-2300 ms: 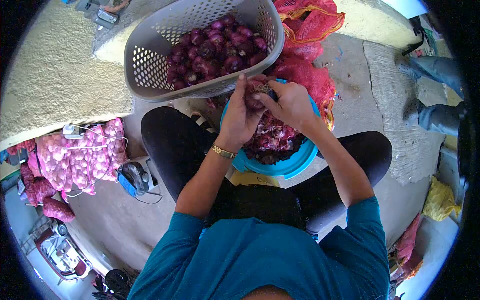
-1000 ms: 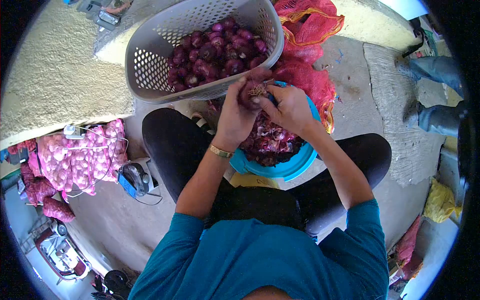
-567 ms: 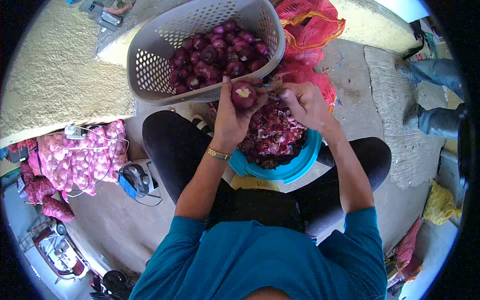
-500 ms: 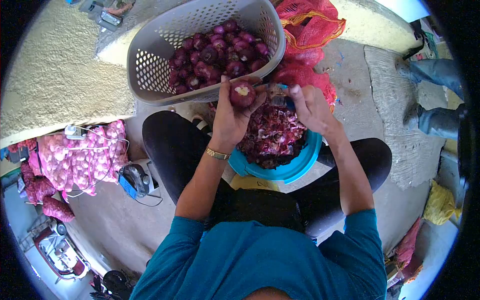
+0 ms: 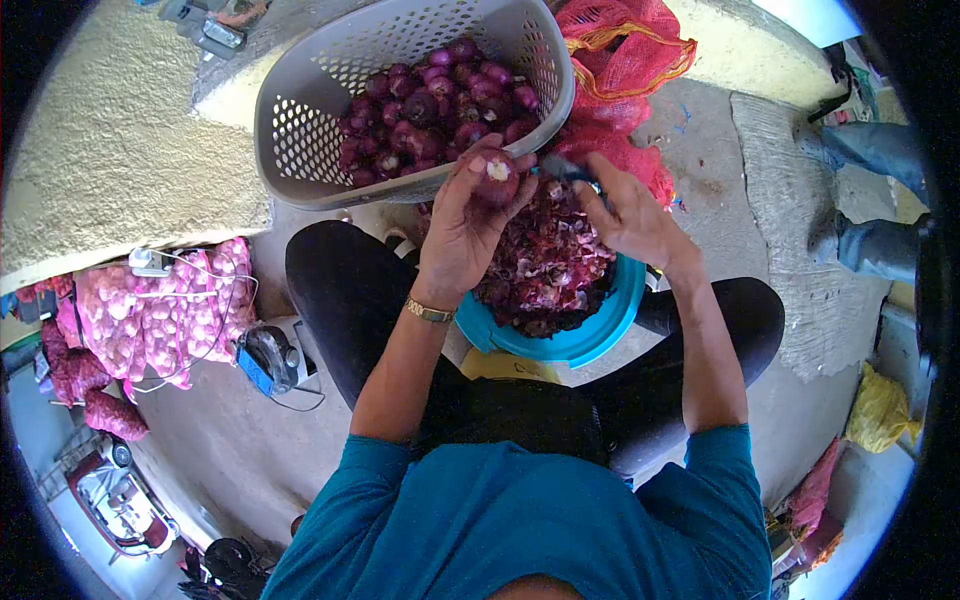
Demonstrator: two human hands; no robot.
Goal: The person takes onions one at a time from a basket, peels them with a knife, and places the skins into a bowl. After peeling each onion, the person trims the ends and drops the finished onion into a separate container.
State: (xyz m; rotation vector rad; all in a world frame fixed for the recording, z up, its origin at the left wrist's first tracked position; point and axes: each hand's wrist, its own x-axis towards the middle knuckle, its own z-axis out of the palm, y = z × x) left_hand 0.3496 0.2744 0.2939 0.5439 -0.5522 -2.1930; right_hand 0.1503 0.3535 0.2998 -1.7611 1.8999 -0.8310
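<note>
My left hand [image 5: 455,225] is closed around a red onion [image 5: 497,182], its pale cut end facing up. In my right hand [image 5: 640,225] is a small knife [image 5: 566,169], its blade pointing left toward the onion and slightly apart from it; the handle is mostly hidden by the fingers. Both hands are over a turquoise tub [image 5: 627,312] between my legs, which holds a heap of purple onion skins [image 5: 545,265]. Just beyond my left hand stands a grey perforated basket [image 5: 300,190] with many red onions [image 5: 420,110] in it.
Red mesh sacks [image 5: 625,60] lie right of the basket. A pink net bag of bulbs [image 5: 170,310] and a dark device with a blue screen [image 5: 268,362] sit at left. At right, a person's legs in jeans [image 5: 875,155] stand by a grey mat [image 5: 785,230].
The onion has shifted slightly up and right in my left hand. My right hand has turned, and the knife blade now points more to the upper left.
</note>
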